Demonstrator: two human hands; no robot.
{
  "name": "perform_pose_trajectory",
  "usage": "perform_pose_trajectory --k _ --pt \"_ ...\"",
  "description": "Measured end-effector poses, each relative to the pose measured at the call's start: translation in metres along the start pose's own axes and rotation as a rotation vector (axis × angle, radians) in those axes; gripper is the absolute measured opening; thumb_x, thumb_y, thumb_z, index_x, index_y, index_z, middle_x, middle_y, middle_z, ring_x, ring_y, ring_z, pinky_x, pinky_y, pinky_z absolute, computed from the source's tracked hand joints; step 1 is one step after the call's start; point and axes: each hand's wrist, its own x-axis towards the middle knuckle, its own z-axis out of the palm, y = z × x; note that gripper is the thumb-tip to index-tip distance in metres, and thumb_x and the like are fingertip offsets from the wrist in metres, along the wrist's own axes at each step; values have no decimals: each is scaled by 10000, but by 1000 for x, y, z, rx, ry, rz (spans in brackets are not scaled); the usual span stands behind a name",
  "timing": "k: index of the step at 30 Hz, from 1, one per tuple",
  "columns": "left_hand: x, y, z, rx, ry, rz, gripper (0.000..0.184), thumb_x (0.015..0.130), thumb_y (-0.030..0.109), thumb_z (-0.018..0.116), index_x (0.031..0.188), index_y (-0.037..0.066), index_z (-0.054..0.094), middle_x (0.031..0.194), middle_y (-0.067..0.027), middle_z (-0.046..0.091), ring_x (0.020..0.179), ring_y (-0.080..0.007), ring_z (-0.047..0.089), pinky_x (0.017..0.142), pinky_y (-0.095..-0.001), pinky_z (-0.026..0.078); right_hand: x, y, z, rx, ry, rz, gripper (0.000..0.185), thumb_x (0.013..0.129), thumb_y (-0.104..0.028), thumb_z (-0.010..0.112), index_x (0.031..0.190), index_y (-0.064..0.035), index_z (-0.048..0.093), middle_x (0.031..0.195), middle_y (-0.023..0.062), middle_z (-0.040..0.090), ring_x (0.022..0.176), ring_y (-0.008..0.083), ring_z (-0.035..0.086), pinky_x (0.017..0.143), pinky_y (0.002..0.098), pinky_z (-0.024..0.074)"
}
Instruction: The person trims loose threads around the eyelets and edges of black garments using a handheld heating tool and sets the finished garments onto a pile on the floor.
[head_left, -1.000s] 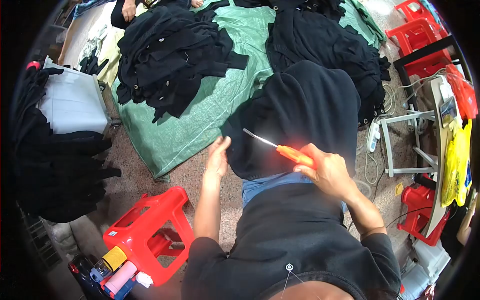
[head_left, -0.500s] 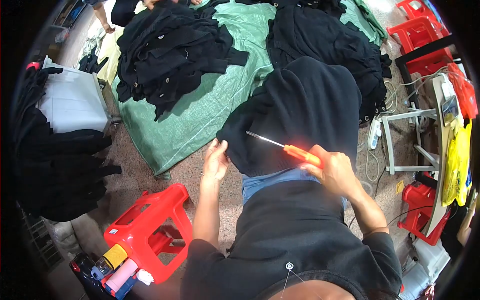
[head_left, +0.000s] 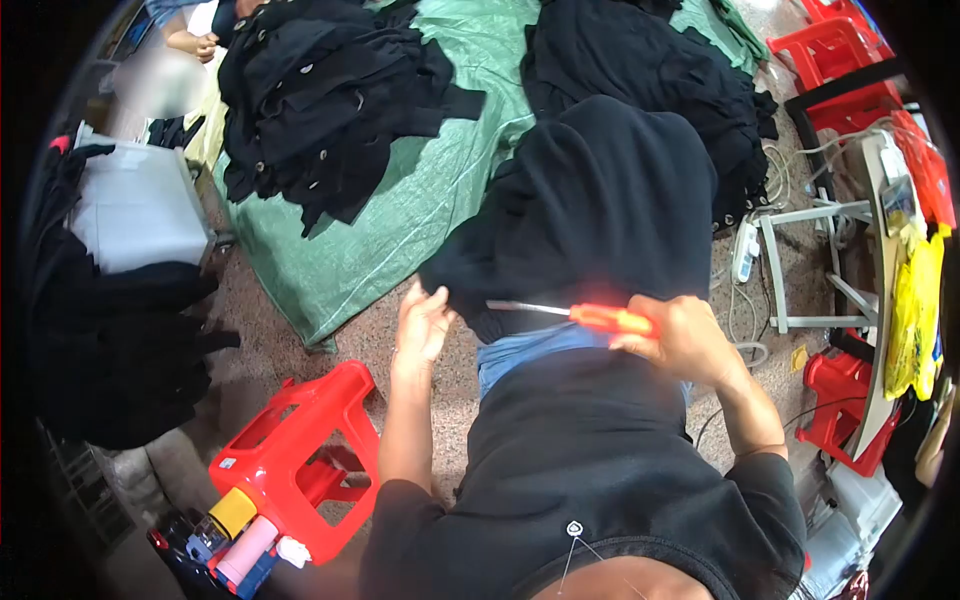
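Across my lap lies a black knit garment [head_left: 600,200], over blue jeans [head_left: 520,352]. My left hand [head_left: 424,320] pinches the garment's left edge between thumb and fingers. My right hand [head_left: 685,340] is wrapped round the orange handle of a screwdriver [head_left: 600,318]. Its thin metal shaft points left over the garment's near edge, toward my left hand. Whether the tip touches the cloth I cannot tell.
Black garment piles [head_left: 330,110] lie on a green sheet [head_left: 400,220] ahead. A red stool [head_left: 310,450] is at left, near a white bin [head_left: 140,200]. A table [head_left: 875,250] with a yellow bag [head_left: 915,320] stands at right. Another person's hand [head_left: 195,45] shows far left.
The screwdriver has swung level and dropped closer to the garment's near edge. My left hand has shifted slightly left with the cloth edge. The view has moved a little.
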Motion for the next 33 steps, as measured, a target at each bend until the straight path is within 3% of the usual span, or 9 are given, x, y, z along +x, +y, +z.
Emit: perform_pose_trajectory --k 4,6,8,11,12,17,23,27,33 --pt "32 -7 -86 -43 228 146 262 926 63 580 1187 44 569 1176 -101 610 1106 -217 585 992 -377 452 -14 18 -15 484 355 114 347 875 -332 731 1088 -68 654 702 122 623 674 210 651 666 342 488" --pt "-39 88 7 559 220 821 299 908 159 581 1145 -20 610 1123 -119 629 1017 -251 621 953 -402 485 -27 24 -29 716 544 130 349 924 -246 676 1167 1 637 848 31 672 801 99 613 755 266 487" --pt "-50 189 30 53 478 432 390 939 251 539 1171 -56 599 1160 -152 634 1040 -279 631 929 -425 513 -40 39 -41 719 687 103 319 950 -248 642 1138 8 623 877 40 676 821 109 618 777 259 491" --pt "-41 326 -44 448 323 696 462 994 329 515 1220 -69 578 1209 -210 623 1072 -336 626 945 -465 511 -58 47 -52 807 850 51 429 940 -368 660 1111 22 607 905 64 668 858 127 622 812 285 488" --pt "-26 363 -26 273 654 725 481 999 340 523 1234 -77 566 1191 -220 624 1073 -346 623 933 -481 513 -61 47 -53 806 861 57 429 940 -368 660 1111 22 607 905 64 668 858 127 622 812 285 488" --pt "77 556 -91 2090 1583 405 488 856 349 694 1209 20 617 1210 -138 651 1078 -293 642 862 -462 546 -67 50 -51 757 880 74 448 938 -373 662 1152 17 607 916 59 666 894 128 614 839 286 475" --pt "154 280 91 1688 531 1469 512 788 225 714 1185 -64 572 1277 -189 554 1113 -369 559 1008 -446 424 -55 66 -19 745 794 263 511 942 -321 664 1354 -43 544 944 39 673 856 92 620 783 261 492" --pt "54 75 157 1580 -823 1204 336 740 83 648 1073 72 689 1177 -146 620 1103 -339 576 976 -437 438 -51 76 -4 806 750 285 510 937 -284 672 1368 -48 537 981 43 670 870 94 620 817 269 500" --pt "43 -2 144 1529 -627 1384 331 640 21 632 948 114 709 1043 -27 627 939 -246 564 822 -381 445 -45 63 -8 685 723 354 386 910 -283 697 1202 -38 635 880 61 677 798 111 604 763 279 484"
